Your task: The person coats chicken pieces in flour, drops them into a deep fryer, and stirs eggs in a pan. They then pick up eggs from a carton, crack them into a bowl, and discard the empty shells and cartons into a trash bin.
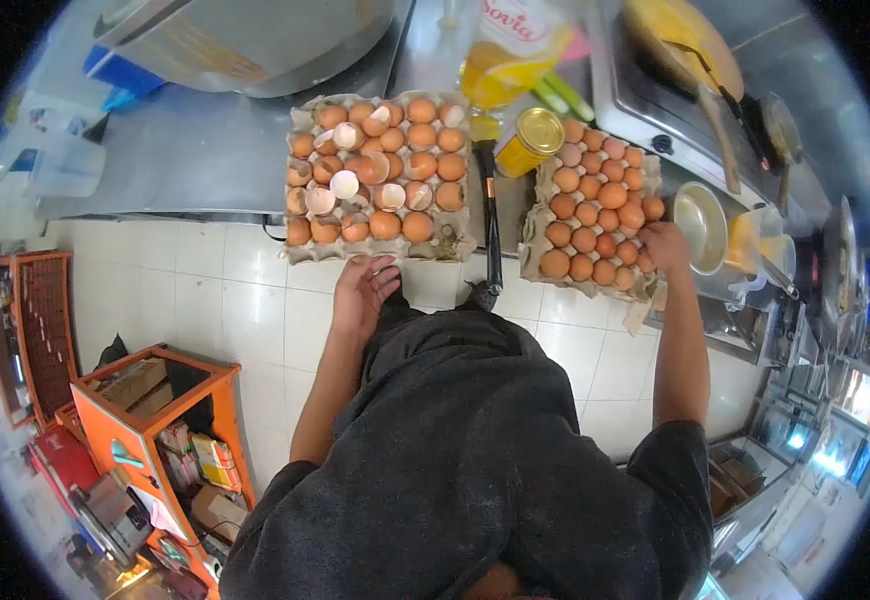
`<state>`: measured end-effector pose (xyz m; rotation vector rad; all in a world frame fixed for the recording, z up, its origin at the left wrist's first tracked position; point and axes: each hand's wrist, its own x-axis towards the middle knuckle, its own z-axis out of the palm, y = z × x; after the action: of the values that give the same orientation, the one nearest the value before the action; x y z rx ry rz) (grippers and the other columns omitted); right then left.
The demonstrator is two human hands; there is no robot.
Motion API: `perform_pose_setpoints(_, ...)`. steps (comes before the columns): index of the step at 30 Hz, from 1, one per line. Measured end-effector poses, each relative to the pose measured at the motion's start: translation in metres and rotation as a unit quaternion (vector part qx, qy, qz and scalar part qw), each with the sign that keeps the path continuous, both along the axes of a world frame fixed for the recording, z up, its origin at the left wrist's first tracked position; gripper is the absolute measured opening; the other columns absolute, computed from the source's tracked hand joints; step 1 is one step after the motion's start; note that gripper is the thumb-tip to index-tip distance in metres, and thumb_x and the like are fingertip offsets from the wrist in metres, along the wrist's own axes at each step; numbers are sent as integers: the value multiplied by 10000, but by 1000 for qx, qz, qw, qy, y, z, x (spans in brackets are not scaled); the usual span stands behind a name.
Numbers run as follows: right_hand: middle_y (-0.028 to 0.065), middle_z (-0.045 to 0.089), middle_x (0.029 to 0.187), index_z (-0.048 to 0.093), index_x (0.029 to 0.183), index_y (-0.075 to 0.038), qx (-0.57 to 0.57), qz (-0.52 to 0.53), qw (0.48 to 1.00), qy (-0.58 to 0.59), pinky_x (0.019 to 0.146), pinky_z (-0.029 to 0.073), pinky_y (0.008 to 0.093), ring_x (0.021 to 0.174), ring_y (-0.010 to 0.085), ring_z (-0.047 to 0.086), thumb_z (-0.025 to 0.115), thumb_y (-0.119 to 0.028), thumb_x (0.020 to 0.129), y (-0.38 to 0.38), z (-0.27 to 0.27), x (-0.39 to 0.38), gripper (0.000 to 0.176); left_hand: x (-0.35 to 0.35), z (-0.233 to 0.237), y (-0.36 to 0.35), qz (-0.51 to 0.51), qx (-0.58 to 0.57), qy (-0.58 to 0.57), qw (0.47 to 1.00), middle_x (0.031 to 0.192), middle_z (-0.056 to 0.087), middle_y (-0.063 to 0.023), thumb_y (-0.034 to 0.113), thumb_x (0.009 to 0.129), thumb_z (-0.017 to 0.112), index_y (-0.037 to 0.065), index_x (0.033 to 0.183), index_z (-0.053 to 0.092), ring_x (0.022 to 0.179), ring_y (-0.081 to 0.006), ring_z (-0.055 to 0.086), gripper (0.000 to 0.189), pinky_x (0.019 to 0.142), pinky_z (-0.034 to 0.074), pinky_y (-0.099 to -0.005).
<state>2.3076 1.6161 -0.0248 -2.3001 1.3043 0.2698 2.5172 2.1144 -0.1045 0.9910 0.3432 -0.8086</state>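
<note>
Resting by tray (300, 252) edge, left hand (360, 295) slack, right hand (665, 245) on eggs (595, 215), grip unclear

Only the brand "Sovia" reads (in red letters), printed on the yellow oil bottle (511, 50).

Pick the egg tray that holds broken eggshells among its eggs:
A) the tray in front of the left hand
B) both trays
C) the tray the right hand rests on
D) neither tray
A: white-lined empty eggshells sit in the left tray by the left hand, while the right tray under the right hand shows only whole eggs.
</note>
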Motion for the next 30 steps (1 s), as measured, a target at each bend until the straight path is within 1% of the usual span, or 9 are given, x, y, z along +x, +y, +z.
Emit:
perform_pose_setpoints(3, 225, 716, 913, 754, 865, -43, -22, 167, 986, -7, 765, 541, 484, 867, 409, 689, 683, -288, 815, -25, -15, -12, 259, 0, 4, -1, 1, -4, 6, 1000, 1162, 663, -111, 266, 1015, 559, 117, 1116, 497, 1047, -245, 651, 190, 936, 520, -413)
perform_pose_setpoints(7, 244, 705, 887, 743, 859, -20, -38, 87, 995, -12, 761, 525, 504, 861, 430, 681, 682, -311, 819, -24, -24, -11, 301, 1, 3, -1, 1, 0, 7, 1000, 1162, 665, -115, 270, 1017, 558, 115, 1113, 504, 1051, -251, 652, 190, 936, 519, -416)
perform_pose_setpoints(9, 216, 674, 708, 718, 802, 18, -155, 132, 978, -54, 658, 513, 450, 690, 387, 675, 682, -299, 843, -23, -32, -12, 321, 2, 4, 0, 5, -4, 5, 1000, 1163, 665, -116, 272, 1017, 560, 113, 1113, 508, 1052, -252, 652, 193, 936, 519, -417)
perform_pose_setpoints(13, 255, 663, 758, 696, 783, 34, -147, 99, 983, -57, 662, 511, 459, 720, 434, 649, 673, -300, 828, -13, -18, -12, 339, 3, 1, 1, 14, -6, 12, 1000, 1160, 666, -120, 281, 1012, 577, 101, 1111, 518, 1053, -255, 654, 214, 937, 517, -422)
perform_pose_setpoints(16, 238, 699, 814, 733, 876, 11, -154, 84, 984, -19, 721, 526, 468, 792, 383, 693, 680, -289, 862, 19, 40, -4, 305, 8, -3, 5, 24, -18, 19, 999, 1169, 667, -134, 269, 1014, 579, 84, 1114, 527, 1075, -272, 652, 216, 954, 518, -439)
perform_pose_setpoints(21, 127, 722, 847, 748, 962, 1, 50, 67, 968, -237, 682, 500, 322, 747, 147, 649, 726, -195, 918, 102, 96, 43, 203, 13, -2, 9, 16, -60, 22, 998, 1205, 654, -145, 223, 1006, 602, 64, 1111, 540, 1104, -292, 646, 200, 992, 510, -478)
perform_pose_setpoints(25, 128, 690, 850, 742, 946, -9, 143, 193, 947, -215, 719, 511, 346, 771, 225, 661, 743, -255, 920, 199, 109, 140, 248, 11, -10, -6, -37, -111, 32, 993, 1257, 622, -134, 138, 972, 672, 42, 1163, 536, 1161, -288, 623, 253, 1040, 483, -507)
perform_pose_setpoints(27, 154, 683, 836, 724, 939, 1, 98, 278, 906, -303, 736, 527, 412, 793, 320, 664, 739, -240, 909, 223, 85, 181, 243, 10, -10, -16, -43, -108, 34, 993, 1271, 613, -127, 113, 961, 693, 32, 1205, 536, 1187, -282, 611, 300, 1053, 474, -510)
perform_pose_setpoints(30, 167, 663, 857, 701, 1079, -17, -58, 327, 914, -232, 720, 504, 438, 850, 352, 657, 684, -185, 943, 244, 57, 217, 217, 9, 5, -33, -60, -104, 14, 993, 1229, 619, -108, 102, 954, 713, 0, 1274, 540, 1147, -249, 612, 378, 1022, 505, -505)
